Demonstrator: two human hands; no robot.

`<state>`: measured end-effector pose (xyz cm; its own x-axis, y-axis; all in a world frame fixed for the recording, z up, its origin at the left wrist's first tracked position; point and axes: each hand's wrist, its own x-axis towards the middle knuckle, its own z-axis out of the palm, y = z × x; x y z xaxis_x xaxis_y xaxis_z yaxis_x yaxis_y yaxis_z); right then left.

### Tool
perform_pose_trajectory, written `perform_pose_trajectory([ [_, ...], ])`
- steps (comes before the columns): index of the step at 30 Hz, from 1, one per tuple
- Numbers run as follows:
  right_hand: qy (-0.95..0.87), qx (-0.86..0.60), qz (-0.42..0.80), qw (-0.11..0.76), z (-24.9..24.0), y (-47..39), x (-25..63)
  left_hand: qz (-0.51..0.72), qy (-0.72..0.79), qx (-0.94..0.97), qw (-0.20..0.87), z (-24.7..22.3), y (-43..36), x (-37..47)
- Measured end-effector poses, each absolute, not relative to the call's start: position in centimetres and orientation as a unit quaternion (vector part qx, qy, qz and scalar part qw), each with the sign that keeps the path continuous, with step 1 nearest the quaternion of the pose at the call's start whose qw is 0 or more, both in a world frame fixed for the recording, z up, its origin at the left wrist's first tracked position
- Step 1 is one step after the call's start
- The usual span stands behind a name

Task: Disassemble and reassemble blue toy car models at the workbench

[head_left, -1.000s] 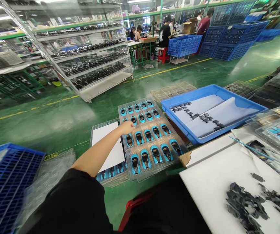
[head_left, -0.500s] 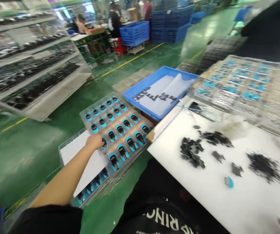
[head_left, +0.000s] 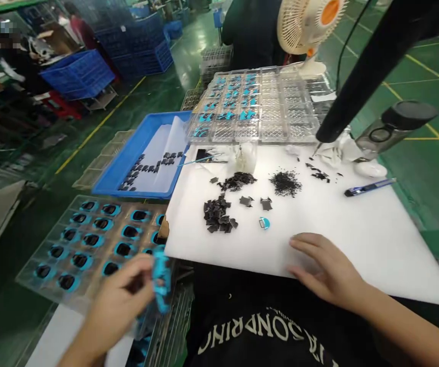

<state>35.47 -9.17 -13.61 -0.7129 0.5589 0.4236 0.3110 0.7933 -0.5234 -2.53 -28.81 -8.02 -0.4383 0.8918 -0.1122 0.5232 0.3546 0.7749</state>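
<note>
My left hand (head_left: 122,300) pinches a blue plastic part (head_left: 161,279), smeared by motion, just off the near left corner of the white work board (head_left: 319,234). Beneath that hand lies a clear tray (head_left: 101,204) with rows of blue-and-black parts in its pockets. My right hand (head_left: 326,265) rests at the board's near edge, its fingers apart and nothing in them. Ahead of it sits a small blue-and-clear piece (head_left: 265,223). Two dark grey pieces (head_left: 266,203) lie close by, beside piles of black flat pieces (head_left: 217,214) and a heap of tiny black bits (head_left: 285,183).
A blue bin (head_left: 143,153) with black pieces on white sheets stands left of the board. Behind are a clear compartment tray (head_left: 257,122), a fan (head_left: 307,25) and a person in dark clothing (head_left: 252,35). At right are a utility knife (head_left: 370,187), a bottle (head_left: 395,127) and a black arm (head_left: 372,71).
My left hand has lifted a blue part out of the tray and brought it right, towards the board. My right hand has come into fuller view. The camera has turned right.
</note>
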Motion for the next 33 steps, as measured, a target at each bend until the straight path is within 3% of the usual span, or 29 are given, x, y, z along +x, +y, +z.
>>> perform_pose_trajectory([
  [3, -0.909, -0.174, 0.242, 0.292, -13.1, -10.3, 34.3, 0.361, 0.638, 0.444, 0.515, -8.9, -21.7, 6.8],
  [6, -0.889, -0.131, 0.29, 0.33, -13.3, -10.4, 33.9, 0.363, 0.546, 0.374, 0.656, -9.7, -17.6, 13.4],
  [12, -0.803, -0.163, 0.428, 0.382, -14.2, -9.5, 35.1, 0.393, 0.464, 0.273, 0.745, -9.7, -15.6, 18.1],
  [16, -0.56, -0.254, 0.683, 0.394, -13.3, -8.3, 34.4, 0.434, 0.513, 0.305, 0.674, -10.3, -15.8, 16.8],
  [20, -0.285, -0.247, 0.864, 0.335, -12.8, -6.8, 33.6, 0.431, 0.639, 0.456, 0.443, -12.4, -16.6, 14.1],
  [25, -0.169, -0.218, 0.908, 0.316, -13.0, -5.9, 33.7, 0.389, 0.637, 0.598, 0.291, -14.5, -17.1, 13.2],
  [33, -0.169, -0.229, 0.907, 0.311, -13.1, -6.0, 34.7, 0.4, 0.599, 0.639, 0.269, -14.0, -17.1, 13.7],
])
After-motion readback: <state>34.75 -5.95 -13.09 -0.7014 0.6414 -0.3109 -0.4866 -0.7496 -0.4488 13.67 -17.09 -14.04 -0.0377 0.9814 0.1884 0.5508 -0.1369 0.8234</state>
